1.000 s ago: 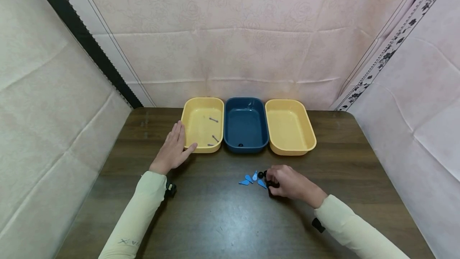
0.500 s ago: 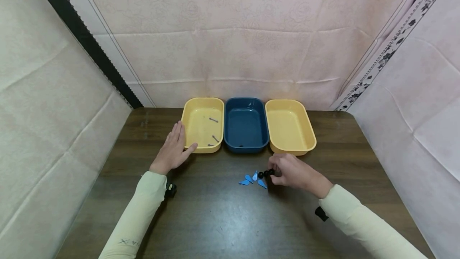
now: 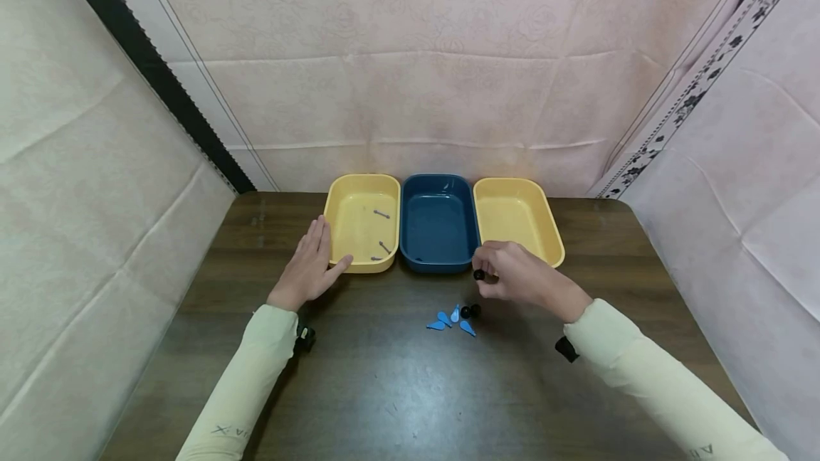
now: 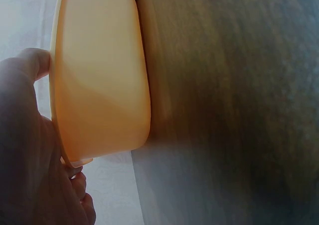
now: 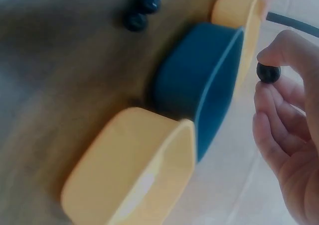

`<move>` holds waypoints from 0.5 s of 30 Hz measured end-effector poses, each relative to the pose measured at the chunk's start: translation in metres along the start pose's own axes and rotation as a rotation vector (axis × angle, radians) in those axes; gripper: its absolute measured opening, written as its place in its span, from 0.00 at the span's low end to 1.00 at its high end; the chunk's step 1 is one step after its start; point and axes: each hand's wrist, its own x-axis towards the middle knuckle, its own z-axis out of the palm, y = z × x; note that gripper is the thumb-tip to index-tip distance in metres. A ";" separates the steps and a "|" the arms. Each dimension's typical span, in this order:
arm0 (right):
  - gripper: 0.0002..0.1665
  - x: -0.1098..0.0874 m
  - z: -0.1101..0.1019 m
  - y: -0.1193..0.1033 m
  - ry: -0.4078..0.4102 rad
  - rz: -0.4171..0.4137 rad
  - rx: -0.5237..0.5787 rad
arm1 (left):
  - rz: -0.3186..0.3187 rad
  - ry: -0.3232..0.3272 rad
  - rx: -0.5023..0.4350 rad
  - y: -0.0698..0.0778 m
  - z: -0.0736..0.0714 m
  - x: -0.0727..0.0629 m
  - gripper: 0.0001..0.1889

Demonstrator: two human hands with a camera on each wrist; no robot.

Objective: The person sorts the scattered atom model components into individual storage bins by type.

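My right hand [image 3: 522, 274] pinches a small black ball [image 5: 269, 72] between thumb and fingers. It is raised over the table by the near corner of the right yellow tray [image 3: 515, 208], close to the dark blue tray [image 3: 438, 223]. Two more black balls [image 3: 470, 311] lie on the table beside several blue drop-shaped pieces [image 3: 436, 325]. With fingers straight, my left hand [image 3: 310, 265] rests against the left yellow tray [image 3: 359, 205], its thumb over the near rim. Inside that tray lie small grey-purple double-ended pins [image 3: 381, 214].
The three trays stand side by side at the far edge of the brown wooden table [image 3: 384, 390]. Pale patterned cloth [image 3: 410, 105] hangs behind them and at both sides. A dark speck shows at the blue tray's near wall.
My right hand has picked a black ball from the group and lifted it away toward the trays. The dark speck in the blue tray has shifted left. My left hand stays put.
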 end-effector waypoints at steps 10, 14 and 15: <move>0.08 0.024 -0.013 0.004 0.033 -0.018 -0.024 | 0.003 0.004 -0.001 0.001 0.000 -0.001 0.54; 0.07 0.033 -0.012 0.009 0.040 -0.016 -0.018 | 0.008 0.010 -0.002 0.001 -0.001 -0.001 0.54; 0.07 0.036 -0.012 0.010 0.041 -0.013 -0.014 | 0.009 0.012 0.001 0.001 -0.001 -0.001 0.53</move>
